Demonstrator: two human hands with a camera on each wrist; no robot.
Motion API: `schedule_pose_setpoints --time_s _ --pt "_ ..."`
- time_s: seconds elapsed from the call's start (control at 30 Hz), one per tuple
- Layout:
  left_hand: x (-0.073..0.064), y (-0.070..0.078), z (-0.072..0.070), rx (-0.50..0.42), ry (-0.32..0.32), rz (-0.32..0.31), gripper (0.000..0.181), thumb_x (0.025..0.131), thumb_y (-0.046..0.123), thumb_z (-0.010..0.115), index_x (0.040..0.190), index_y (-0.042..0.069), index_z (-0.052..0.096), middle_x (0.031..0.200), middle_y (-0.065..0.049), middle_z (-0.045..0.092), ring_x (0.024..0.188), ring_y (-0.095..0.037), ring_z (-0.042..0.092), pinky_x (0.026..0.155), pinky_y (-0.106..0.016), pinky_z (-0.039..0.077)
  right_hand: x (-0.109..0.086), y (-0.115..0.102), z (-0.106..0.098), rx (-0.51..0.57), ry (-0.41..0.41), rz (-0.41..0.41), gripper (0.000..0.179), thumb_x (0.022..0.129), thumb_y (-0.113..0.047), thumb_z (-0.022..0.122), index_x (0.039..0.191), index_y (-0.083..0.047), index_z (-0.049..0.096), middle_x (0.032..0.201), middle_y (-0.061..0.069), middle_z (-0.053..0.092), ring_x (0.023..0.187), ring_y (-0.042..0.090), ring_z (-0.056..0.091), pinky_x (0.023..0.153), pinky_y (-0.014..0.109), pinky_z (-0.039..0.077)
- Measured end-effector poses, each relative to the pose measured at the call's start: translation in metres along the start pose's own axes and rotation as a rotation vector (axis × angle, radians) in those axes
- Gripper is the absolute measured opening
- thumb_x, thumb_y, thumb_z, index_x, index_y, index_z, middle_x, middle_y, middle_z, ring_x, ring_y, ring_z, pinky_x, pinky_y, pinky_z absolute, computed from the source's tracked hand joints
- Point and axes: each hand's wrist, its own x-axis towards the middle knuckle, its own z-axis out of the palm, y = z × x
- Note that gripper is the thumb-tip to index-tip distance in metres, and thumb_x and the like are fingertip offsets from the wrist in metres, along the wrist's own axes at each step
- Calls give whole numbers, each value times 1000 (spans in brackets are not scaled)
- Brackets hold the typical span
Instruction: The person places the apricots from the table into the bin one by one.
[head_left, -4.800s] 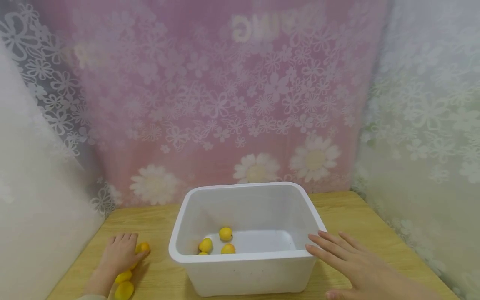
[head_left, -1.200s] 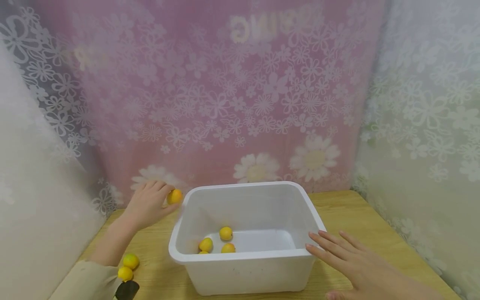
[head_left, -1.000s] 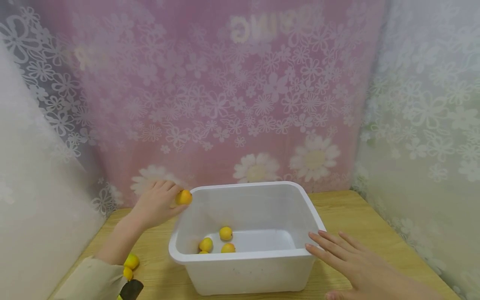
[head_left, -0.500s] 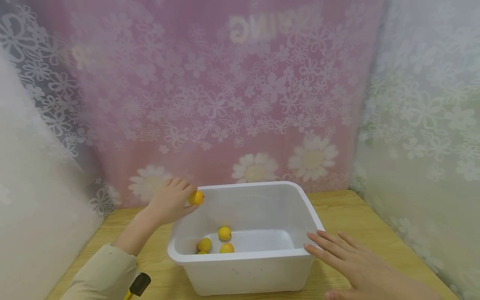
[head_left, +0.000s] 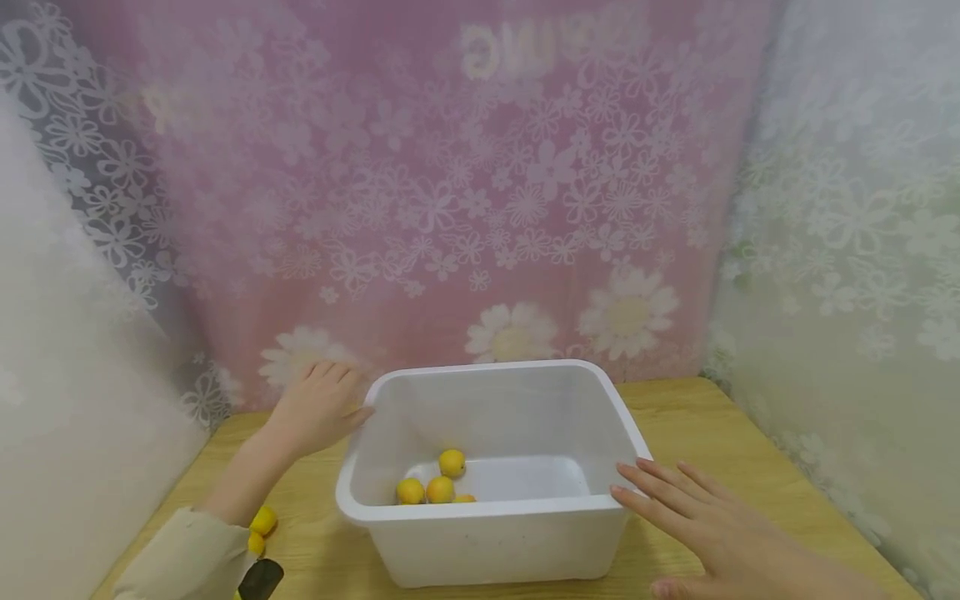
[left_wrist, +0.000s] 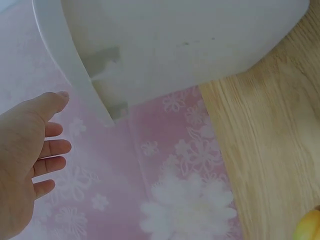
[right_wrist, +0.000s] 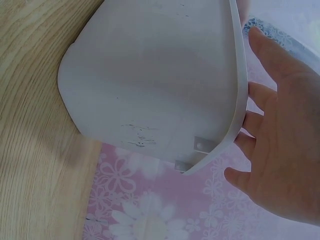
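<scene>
My left hand (head_left: 318, 408) hovers beside the left rim of a white plastic tub (head_left: 495, 546), holding nothing. In the left wrist view its fingers (left_wrist: 54, 148) are loosely bent, with the thumb pointing at the rim. Inside the tub, toward the left, lie several small yellow fruits (head_left: 452, 463) with an orange tint; the front wall partly hides one. At the right front corner, the fingertips of my right hand (head_left: 697, 521) rest on the rim, fingers extended. Two yellow fruits (head_left: 263, 520) sit on the table left of the tub, partly covered by the left sleeve.
The wood-grain table (head_left: 675, 417) ends at a pink flowered curtain (head_left: 450, 208) behind the tub. Pale sheets (head_left: 847, 333) close off both sides. A dark object (head_left: 261, 579) shows under the left cuff.
My left hand brought a fruit from the table to the tub's left rim and let it go inside; fruits there shifted. The hand has drawn back left. My right hand stayed on the rim.
</scene>
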Motion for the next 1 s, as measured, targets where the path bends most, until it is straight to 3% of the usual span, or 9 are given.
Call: schedule_pose_setpoints --time_s 0.23,0.47,0.77,1.0 --pt "-27 -15 4 -8 52 -59 39 79 29 71 103 0 61 98 -15 63 97 -35 56 89 -50 42 1 0 2 -1 33 -3 82 78 -53 67 140 -6 42 143 13 42 141 17 18 114 24 1" --pt "-58 -26 13 -17 35 -149 38 82 32 68 101 0 60 98 -15 62 95 -36 56 84 -53 43 0 0 0 -39 -38 -3 81 80 -53 64 142 -8 38 150 6 31 143 14 9 113 24 -4" --pt "-97 -39 31 -12 -43 -246 41 82 32 68 105 -1 59 102 -18 63 96 -39 55 86 -55 41 -2 -1 2 -26 -11 28 83 77 -52 69 143 -11 39 145 10 39 142 13 11 113 22 -3" --pt "-124 -43 47 20 -77 -278 36 79 30 71 97 0 60 94 -15 62 92 -39 56 83 -54 42 -2 -1 3 -13 -14 29 83 77 -50 69 143 -10 38 147 8 37 143 12 9 113 22 -4"
